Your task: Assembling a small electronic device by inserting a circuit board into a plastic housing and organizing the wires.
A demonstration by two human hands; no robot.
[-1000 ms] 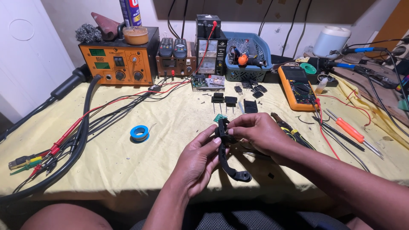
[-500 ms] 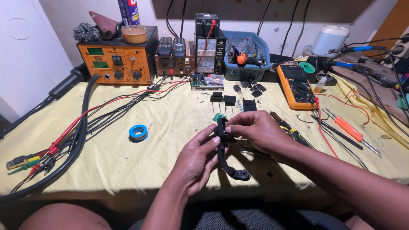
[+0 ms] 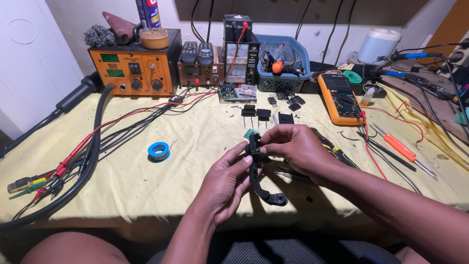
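A curved black plastic part (image 3: pixel 262 185) is held upright over the yellow cloth, both hands on it. My left hand (image 3: pixel 225 183) grips its middle from the left, fingertips on the edge. My right hand (image 3: pixel 293 149) pinches the upper end from the right. A small green circuit board (image 3: pixel 251 133) peeks out just behind the top of the part.
An orange bench instrument (image 3: pixel 134 73), a power supply (image 3: pixel 239 51) and a blue basket (image 3: pixel 288 63) line the back. An orange multimeter (image 3: pixel 339 98), screwdrivers (image 3: pixel 398 149), black components (image 3: pixel 264 114), a blue solder spool (image 3: pixel 159 150) and cable bundles (image 3: pixel 73 166) lie on the cloth.
Both hands have kept their hold on the black part, which has shifted only slightly; the view has moved a little.
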